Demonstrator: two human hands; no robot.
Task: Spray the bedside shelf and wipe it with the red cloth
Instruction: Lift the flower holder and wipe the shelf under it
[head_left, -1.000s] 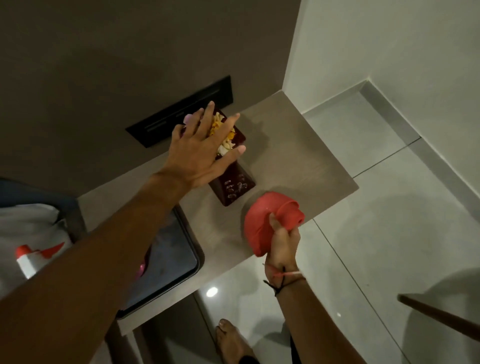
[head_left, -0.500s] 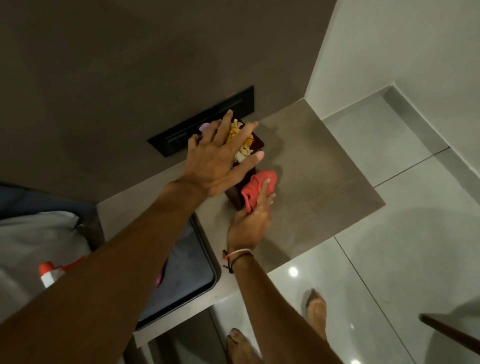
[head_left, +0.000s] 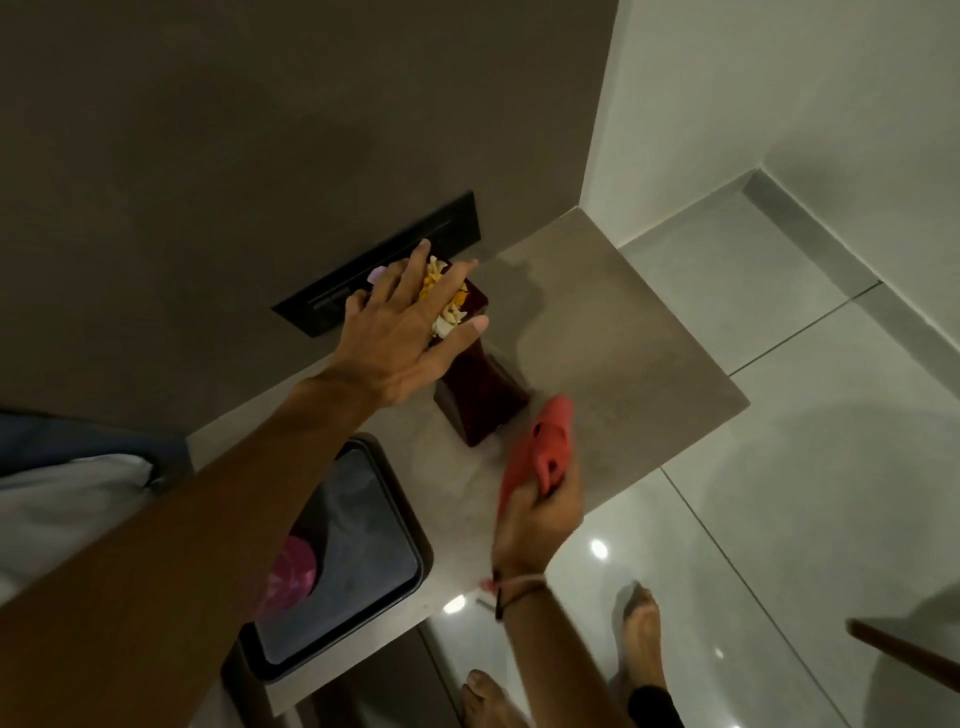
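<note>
At the far left a white pillow (head_left: 62, 499) lies on the bed. Next to it, a dark tray (head_left: 363, 561) sits on the near end of the bedside shelf (head_left: 623, 322), under the long left arm. Something pink (head_left: 291, 577) lies in the tray, too blurry to name.

The left hand (head_left: 410, 332) reaches out over a dark red vase (head_left: 478, 384). Its fingers are spread wide and flat, not closed around anything. The palm rests on the yellow and white flowers (head_left: 447, 306) that poke out of the top of the vase. Just past the fingertips, a black panel (head_left: 384, 265) is set in the brown wall.

To the right of that hand, and nearer to the person, the right hand (head_left: 540, 514) squeezes the red cloth (head_left: 540, 447) tight. The cloth sticks up out of the fist and lies on the shelf top, just beside the foot of the vase. The hand and cloth look blurry. A red and black string (head_left: 514, 587) goes around the wrist.

Below the right hand, two bare feet (head_left: 639, 639) stand on the shiny white floor (head_left: 779, 467).
</note>
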